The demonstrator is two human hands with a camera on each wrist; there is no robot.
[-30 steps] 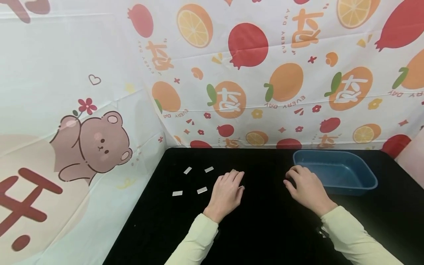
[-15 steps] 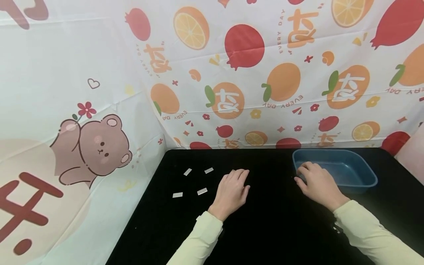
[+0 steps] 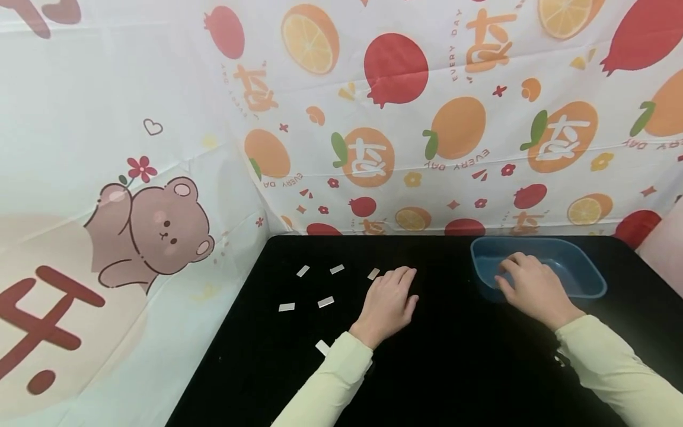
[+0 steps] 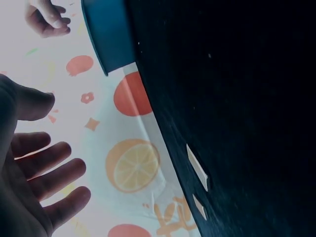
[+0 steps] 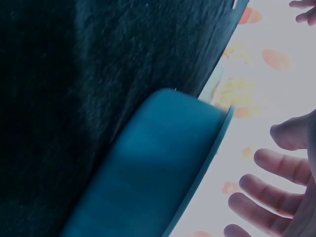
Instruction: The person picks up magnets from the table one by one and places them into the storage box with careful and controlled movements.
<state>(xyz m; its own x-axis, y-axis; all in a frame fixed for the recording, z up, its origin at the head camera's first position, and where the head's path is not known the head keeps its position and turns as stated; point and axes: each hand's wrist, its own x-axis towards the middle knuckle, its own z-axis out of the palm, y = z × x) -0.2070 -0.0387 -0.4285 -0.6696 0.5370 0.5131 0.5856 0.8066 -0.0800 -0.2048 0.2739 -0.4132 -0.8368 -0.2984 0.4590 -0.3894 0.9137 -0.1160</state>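
Several small white rectangular pieces lie on the black table (image 3: 448, 356): one (image 3: 302, 271) at the far left, one (image 3: 325, 302) nearer, one (image 3: 373, 273) just left of my left fingertips, one (image 3: 322, 347) beside my left sleeve. My left hand (image 3: 389, 296) lies palm down with straight fingers and holds nothing; the left wrist view shows its spread fingers (image 4: 44, 173) and two pieces (image 4: 197, 168). My right hand (image 3: 530, 284) hovers over the left part of the blue tray (image 3: 581, 267), with its fingers (image 5: 266, 192) loosely extended and nothing in them.
A fruit-print cloth (image 3: 427, 118) hangs as a wall behind the table, and a bear-print cloth (image 3: 149, 225) closes the left side. The blue tray (image 5: 163, 163) stands at the table's far right, close to the back edge.
My right hand has moved right, from the table beside the tray to over the tray. My left hand has shifted right, uncovering one piece by its fingertips and one by its sleeve.
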